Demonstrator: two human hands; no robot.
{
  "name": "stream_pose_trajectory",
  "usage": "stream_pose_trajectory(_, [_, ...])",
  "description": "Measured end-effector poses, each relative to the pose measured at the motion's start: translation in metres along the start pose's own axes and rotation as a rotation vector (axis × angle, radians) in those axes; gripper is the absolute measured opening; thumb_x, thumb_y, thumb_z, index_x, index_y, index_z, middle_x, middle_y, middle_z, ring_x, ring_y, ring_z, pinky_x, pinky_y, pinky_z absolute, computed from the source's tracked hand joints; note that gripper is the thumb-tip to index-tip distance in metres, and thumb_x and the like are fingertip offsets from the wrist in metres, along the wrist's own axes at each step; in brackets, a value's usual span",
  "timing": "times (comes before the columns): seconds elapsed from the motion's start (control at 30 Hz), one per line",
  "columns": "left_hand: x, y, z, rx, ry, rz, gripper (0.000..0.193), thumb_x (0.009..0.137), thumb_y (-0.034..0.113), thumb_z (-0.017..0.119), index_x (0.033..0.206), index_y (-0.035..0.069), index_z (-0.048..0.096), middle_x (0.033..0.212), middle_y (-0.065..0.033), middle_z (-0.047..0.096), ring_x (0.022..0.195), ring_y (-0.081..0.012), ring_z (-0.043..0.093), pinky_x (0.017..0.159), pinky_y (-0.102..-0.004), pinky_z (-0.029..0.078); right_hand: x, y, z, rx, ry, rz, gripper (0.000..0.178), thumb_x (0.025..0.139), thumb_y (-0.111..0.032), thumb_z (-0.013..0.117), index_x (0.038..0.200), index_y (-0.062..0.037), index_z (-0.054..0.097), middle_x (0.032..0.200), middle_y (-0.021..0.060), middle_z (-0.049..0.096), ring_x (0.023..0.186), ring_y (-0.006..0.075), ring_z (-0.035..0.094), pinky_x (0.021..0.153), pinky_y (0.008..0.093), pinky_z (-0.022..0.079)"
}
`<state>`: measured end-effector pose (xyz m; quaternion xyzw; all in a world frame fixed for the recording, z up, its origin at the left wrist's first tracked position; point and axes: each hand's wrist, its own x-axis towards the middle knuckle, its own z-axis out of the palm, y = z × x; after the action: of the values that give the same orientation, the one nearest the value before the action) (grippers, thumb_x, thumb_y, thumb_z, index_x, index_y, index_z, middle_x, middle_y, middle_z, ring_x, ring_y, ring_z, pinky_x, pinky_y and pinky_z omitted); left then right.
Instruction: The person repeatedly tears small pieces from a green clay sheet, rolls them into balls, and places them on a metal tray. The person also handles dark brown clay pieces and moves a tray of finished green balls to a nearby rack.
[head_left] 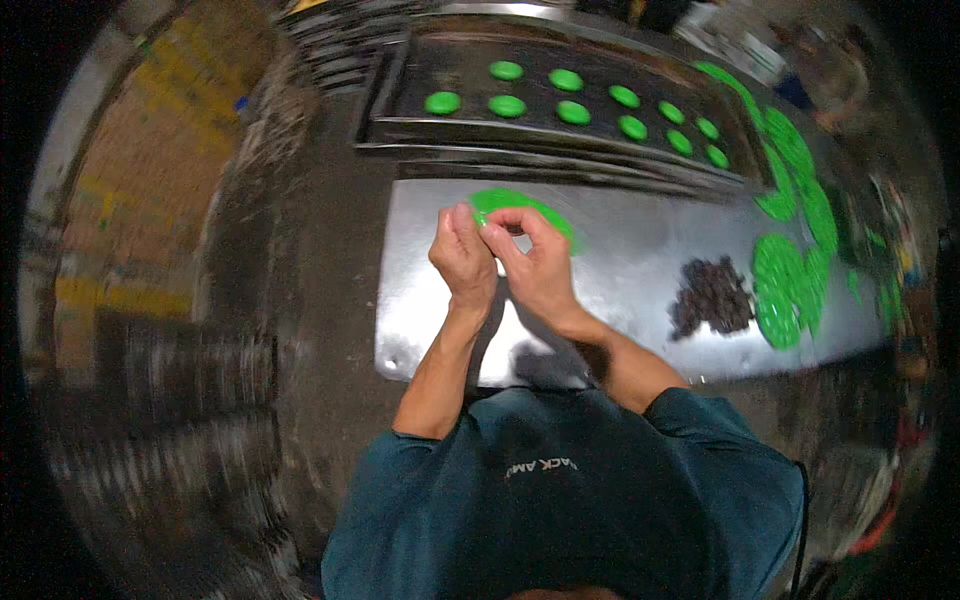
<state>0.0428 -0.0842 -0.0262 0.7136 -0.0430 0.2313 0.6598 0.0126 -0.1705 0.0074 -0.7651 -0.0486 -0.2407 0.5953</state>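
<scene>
My left hand [462,255] and my right hand [538,265] meet over the metal table [620,230], fingers curled and pinched together. A bit of green dough [480,217] shows between their fingertips; most of it is hidden by the hands. Just beyond them a flat green patch [525,203] lies on the table, partly covered by my fingers. To the right sits a heap of dark brown lumps [712,295]. Beside that heap, flattened pieces of green dough [778,290] overlap along the table's right side.
Past the table's far edge stands a dark tray [460,50] with a metal rim, bearing several round green discs in two rows. More green dough strips [790,140] curve along the tray's right end. Stacked trays [330,45] stand at the far left, blurred.
</scene>
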Motion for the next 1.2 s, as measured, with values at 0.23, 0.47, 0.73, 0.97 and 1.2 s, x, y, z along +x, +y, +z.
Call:
stream_pose_trajectory(0.23, [-0.087, 0.019, 0.033, -0.354, -0.357, -0.140, 0.030, 0.100, 0.024, 0.041, 0.077, 0.007, 0.048, 0.072, 0.0020, 0.048, 0.066, -0.0061, 0.045, 0.057, -0.0242, 0.039, -0.048, -0.011, -0.090, 0.054, 0.191, 0.612, 0.040, 0.096, -0.034, 0.051, 0.080, 0.0013, 0.060, 0.070, -0.0015, 0.054, 0.068, 0.0068, 0.047, 0.057, 0.0273, 0.041])
stream_pose_trajectory(0.47, [-0.103, -0.057, 0.053, -0.659, -0.690, -0.959, 0.020, 0.094, 0.015, 0.054, 0.105, -0.001, 0.059, 0.088, -0.0077, 0.062, 0.071, -0.0151, 0.060, 0.068, -0.0269, 0.052, -0.122, 0.038, -0.103, -1.049, -0.136, -0.290, 0.024, 0.079, -0.022, 0.065, 0.095, -0.0042, 0.064, 0.092, 0.0128, 0.064, 0.089, 0.0297, 0.061, 0.076, 0.0405, 0.050])
stream_pose_trajectory(0.73, [-0.091, -0.078, 0.049, 0.120, -0.902, -0.048, 0.025, 0.085, 0.012, 0.062, 0.104, -0.003, 0.067, 0.098, -0.0087, 0.065, 0.079, -0.0160, 0.061, 0.077, -0.0269, 0.049, -0.117, 0.145, -0.256, -1.607, -0.219, 0.255, 0.012, 0.074, -0.012, 0.057, 0.081, -0.0067, 0.066, 0.084, 0.0132, 0.064, 0.080, 0.0306, 0.061, 0.072, 0.0456, 0.046])
stream_pose_trajectory(0.97, [-0.088, -0.048, 0.074, -0.430, -0.668, -0.808, 0.027, 0.088, 0.009, 0.062, 0.109, -0.008, 0.061, 0.098, -0.0116, 0.066, 0.084, -0.0162, 0.063, 0.076, -0.0274, 0.051, -0.069, 0.107, -0.251, -0.818, -0.126, 0.572, 0.023, 0.077, -0.010, 0.065, 0.099, -0.0028, 0.065, 0.087, 0.0106, 0.065, 0.082, 0.0189, 0.063, 0.072, 0.0340, 0.049])
stream_pose_trajectory(1.2, [-0.092, -0.029, 0.090, -0.856, -0.550, -0.937, 0.022, 0.096, 0.012, 0.050, 0.109, -0.005, 0.056, 0.102, -0.0112, 0.062, 0.088, -0.0136, 0.061, 0.072, -0.0246, 0.054, -0.056, 0.088, -0.146, -0.535, 0.002, -0.056, 0.027, 0.084, -0.014, 0.066, 0.109, -0.0025, 0.063, 0.091, 0.0115, 0.066, 0.083, 0.0190, 0.063, 0.073, 0.0295, 0.050])
